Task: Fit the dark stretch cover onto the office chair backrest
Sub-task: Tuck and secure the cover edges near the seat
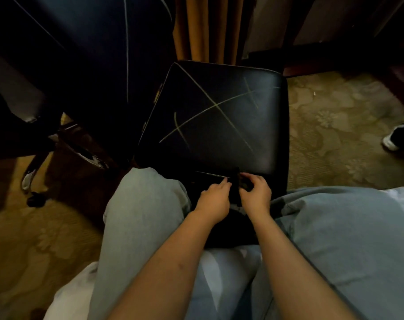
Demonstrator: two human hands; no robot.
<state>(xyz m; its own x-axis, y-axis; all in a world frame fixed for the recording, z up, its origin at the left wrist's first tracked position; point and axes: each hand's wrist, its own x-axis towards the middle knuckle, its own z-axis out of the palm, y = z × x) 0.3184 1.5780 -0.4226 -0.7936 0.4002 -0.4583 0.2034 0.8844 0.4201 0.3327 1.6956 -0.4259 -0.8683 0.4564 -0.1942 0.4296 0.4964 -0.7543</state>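
A black padded chair panel with pale crossing lines lies in front of me, between my knees in light jeans. At its near edge a fold of the dark stretch cover bunches up. My left hand pinches this dark fabric from the left with curled fingers. My right hand grips the same fold from the right, fingertips curled over it. The hands sit almost touching each other. The fabric below my wrists is too dark to make out.
A second dark-covered chair stands at the left, its star base and castor on the patterned carpet. Orange curtains hang behind. Another person's white shoe shows at the right edge.
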